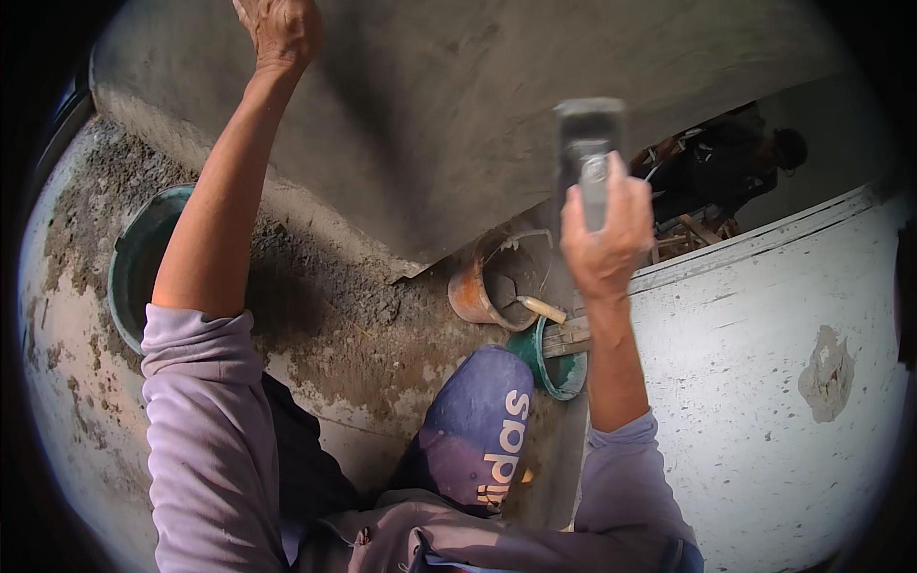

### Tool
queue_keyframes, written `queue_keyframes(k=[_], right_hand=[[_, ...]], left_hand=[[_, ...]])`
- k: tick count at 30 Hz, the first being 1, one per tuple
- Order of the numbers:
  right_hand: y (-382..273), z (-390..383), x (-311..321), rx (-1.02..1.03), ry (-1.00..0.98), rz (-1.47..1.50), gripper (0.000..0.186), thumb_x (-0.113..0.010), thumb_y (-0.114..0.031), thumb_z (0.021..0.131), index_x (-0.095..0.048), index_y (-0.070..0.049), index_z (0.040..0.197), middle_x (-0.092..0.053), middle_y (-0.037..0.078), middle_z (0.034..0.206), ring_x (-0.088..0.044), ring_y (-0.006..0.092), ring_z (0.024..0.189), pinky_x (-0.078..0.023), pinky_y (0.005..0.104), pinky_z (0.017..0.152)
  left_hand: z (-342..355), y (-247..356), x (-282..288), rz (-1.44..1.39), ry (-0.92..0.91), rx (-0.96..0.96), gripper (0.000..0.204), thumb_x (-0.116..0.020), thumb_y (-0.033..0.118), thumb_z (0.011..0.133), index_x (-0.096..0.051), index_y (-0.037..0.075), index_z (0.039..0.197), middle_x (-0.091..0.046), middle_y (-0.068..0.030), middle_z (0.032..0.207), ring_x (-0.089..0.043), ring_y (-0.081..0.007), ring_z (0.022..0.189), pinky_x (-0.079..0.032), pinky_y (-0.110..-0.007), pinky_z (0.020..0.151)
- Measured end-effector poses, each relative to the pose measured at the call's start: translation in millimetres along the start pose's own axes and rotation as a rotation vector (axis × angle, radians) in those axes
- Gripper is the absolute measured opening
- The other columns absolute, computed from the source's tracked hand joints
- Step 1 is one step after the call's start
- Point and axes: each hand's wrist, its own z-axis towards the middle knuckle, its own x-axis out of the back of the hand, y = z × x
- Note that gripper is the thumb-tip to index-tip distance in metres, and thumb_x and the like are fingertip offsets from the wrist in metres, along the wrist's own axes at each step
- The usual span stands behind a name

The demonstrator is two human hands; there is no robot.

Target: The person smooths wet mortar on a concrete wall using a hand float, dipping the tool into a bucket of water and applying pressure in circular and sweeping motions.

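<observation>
Right hand: right hand (604,234) was wrapped tight around the handle of a plastering trowel (586,158), the blurred steel blade raised before the wall.
Left hand: left hand (280,31) was pressed high against the plastered wall (449,124); whether its fingers were spread, I could not tell.
Wall: broad grey plaster, smooth and damp-looking, with a ragged lower edge.
White panel: white panel (764,382), painted, scuffed, one chipped patch, at the right.
Floor: concrete floor (334,315), rough, strewn with dark mortar droppings.
Green tub: green tub (143,267), round, beside the left arm.
Orange bucket: orange bucket (501,282), mortar-crusted, a wooden-handled tool inside, below the trowel.
Green bowl: green bowl (554,358), small, just beside the bucket.
Risk: an edge-on stroke would likely gouge the soft coat; the bracing palm might dent it.
</observation>
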Motion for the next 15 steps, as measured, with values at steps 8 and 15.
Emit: queue_keyframes(k=[8,15], right_hand=[[-54,-81,-66,0.129,-0.561,0.097,0.051,-0.071,0.0,0.072,-0.061,0.008,0.121,-0.059,0.012,0.096,-0.06,0.0261,0.087,-0.057,0.0358,0.067],[40,-109,28,-0.225,-0.858,0.411,0.051,-0.075,-0.02,0.084,-0.062,-0.003,0.131,-0.062,0.016,0.112,-0.062,0.0363,0.109,-0.051,0.0436,0.092]], left_hand=[[-3,20,-18,-0.075,-0.053,0.046,0.077,-0.015,0.067,0.105,-0.037,0.017,0.16,-0.02,-0.0176,0.169,-0.013,-0.0409,0.156,-0.01,-0.052,0.125],[-56,-3,-42,-0.036,-0.186,0.023,0.071,-0.021,0.059,0.108,-0.039,0.013,0.158,-0.02,-0.0187,0.168,-0.014,-0.0384,0.156,-0.012,-0.049,0.125]])
